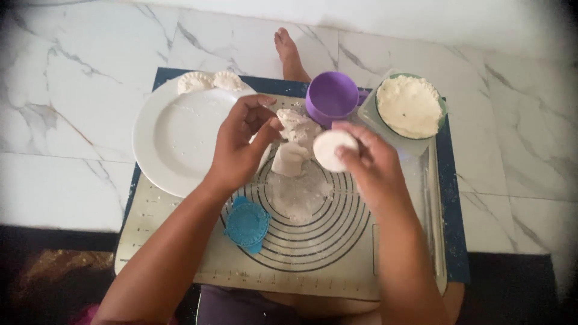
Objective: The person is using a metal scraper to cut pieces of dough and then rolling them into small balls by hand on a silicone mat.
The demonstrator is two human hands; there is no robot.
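Dough disc [330, 148] pinched in the right hand [368, 165] grip; left hand [241, 147] grip clamps a dough lump [295, 141] above the rolling mat [337, 241].

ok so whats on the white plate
Two folded, crimped dumplings lie side by side at the far rim of the plate, with flour smears across the middle. The left hand covers the plate's right edge, so anything there is hidden.
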